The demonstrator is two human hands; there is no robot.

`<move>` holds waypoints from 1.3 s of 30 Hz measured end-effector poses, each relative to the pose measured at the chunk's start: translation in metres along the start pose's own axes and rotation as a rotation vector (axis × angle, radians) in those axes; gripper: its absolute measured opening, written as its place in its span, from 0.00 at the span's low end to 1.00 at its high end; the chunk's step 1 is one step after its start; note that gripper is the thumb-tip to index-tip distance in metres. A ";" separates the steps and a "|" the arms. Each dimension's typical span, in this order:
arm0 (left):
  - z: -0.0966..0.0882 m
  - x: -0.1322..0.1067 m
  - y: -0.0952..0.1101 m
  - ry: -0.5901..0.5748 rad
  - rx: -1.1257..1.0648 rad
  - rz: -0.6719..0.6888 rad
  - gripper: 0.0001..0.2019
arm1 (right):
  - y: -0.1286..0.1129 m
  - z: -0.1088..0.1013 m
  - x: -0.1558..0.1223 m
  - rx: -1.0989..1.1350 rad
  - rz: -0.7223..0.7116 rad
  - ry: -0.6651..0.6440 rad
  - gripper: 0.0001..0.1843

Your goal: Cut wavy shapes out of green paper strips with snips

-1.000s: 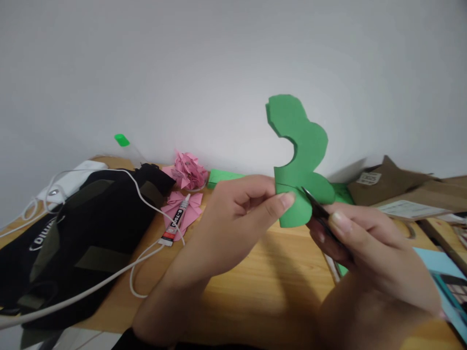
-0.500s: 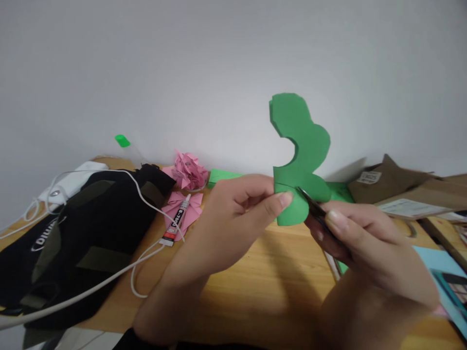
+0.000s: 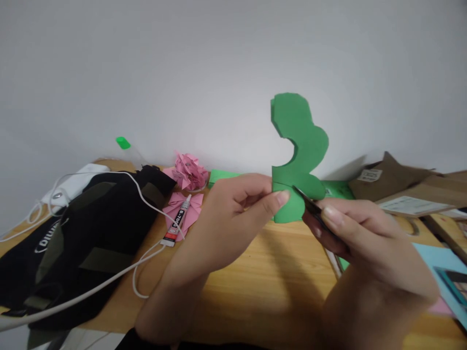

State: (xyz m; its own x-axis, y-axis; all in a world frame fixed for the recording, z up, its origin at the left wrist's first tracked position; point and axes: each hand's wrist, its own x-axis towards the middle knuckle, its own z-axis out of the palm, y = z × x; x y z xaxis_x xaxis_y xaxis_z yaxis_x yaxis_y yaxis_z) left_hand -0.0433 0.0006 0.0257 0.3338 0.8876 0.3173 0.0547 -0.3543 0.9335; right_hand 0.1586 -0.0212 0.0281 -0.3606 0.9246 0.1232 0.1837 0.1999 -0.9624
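A folded green paper [image 3: 302, 131] with wavy, rounded edges stands upright above the table. Its lower left corner is pinched between the thumb and fingers of my left hand [image 3: 244, 218]. My right hand [image 3: 361, 238] is closed around dark scissors [image 3: 315, 210], whose handles are mostly hidden by the fingers. The blade tips lie at the paper's lower part, beside a cut line running across it from near the left edge. The paper below that line bulges into a rounded lobe close to my left thumb.
On the left lie a black bag [image 3: 120, 233], a white cable [image 3: 91, 287], a B-7000 glue tube [image 3: 178, 221] and pink folded paper [image 3: 189, 171]. To the right are brown cardboard [image 3: 419, 189] and light blue paper [image 3: 432, 255]. A grey wall [image 3: 219, 73] rises behind the table [image 3: 248, 291].
The scissors and my right hand have shifted slightly left and up. The paper's lower lobe has moved slightly left. Both hands keep their grip.
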 end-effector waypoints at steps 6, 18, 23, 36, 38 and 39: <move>0.000 0.001 -0.001 -0.014 0.015 -0.012 0.18 | 0.002 -0.001 0.000 -0.024 -0.002 0.006 0.27; -0.004 0.001 0.002 -0.048 0.026 -0.003 0.19 | 0.003 -0.008 -0.002 -0.018 0.035 -0.048 0.25; -0.004 0.002 0.002 -0.060 0.028 -0.027 0.18 | 0.000 -0.006 0.001 -0.012 0.034 -0.065 0.26; -0.007 0.003 0.000 -0.017 -0.002 -0.027 0.17 | 0.004 -0.019 -0.001 -0.028 0.060 -0.188 0.26; -0.009 0.005 -0.001 0.015 -0.049 -0.015 0.17 | 0.005 -0.025 -0.004 -0.034 0.056 -0.243 0.26; -0.009 0.006 -0.002 0.023 -0.074 -0.010 0.16 | 0.006 -0.026 -0.006 -0.026 0.035 -0.222 0.26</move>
State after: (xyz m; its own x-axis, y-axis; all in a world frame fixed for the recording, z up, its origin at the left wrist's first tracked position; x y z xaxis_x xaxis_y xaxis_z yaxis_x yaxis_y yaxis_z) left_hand -0.0499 0.0096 0.0277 0.3122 0.8979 0.3104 -0.0115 -0.3231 0.9463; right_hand 0.1857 -0.0166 0.0283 -0.5456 0.8375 0.0305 0.2221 0.1796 -0.9583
